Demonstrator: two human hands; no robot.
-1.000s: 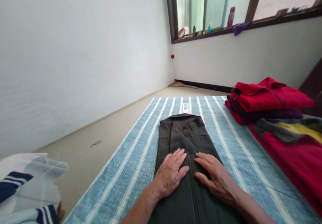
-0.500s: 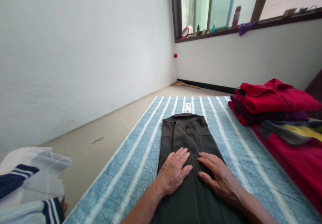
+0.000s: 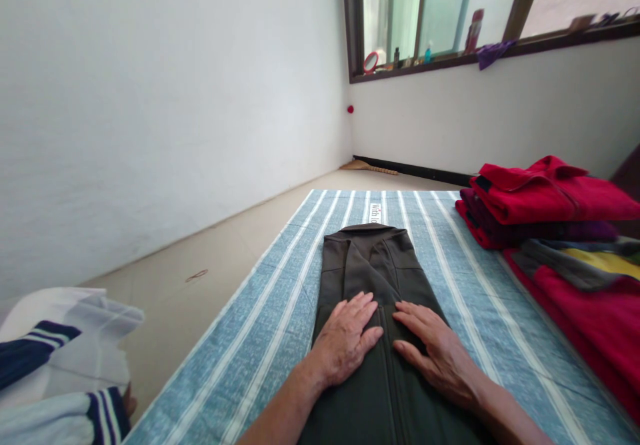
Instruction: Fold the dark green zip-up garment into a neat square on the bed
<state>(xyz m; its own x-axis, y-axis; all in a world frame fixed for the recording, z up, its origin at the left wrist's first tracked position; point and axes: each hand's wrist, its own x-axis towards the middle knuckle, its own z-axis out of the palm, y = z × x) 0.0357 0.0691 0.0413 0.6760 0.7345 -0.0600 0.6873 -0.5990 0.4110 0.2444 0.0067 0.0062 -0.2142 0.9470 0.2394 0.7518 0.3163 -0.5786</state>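
Both my palms lie flat with fingers spread, gripping nothing; my left hand (image 3: 345,342) and right hand (image 3: 436,354) press side by side on the dark folded garment (image 3: 373,265); it lies lengthwise on the blue striped mat (image 3: 280,312); a stack of red clothes (image 3: 540,198) sits at the mat's right edge.

One head-worn camera looks forward and down, close over the striped mat (image 3: 280,312), toward the window (image 3: 425,12).
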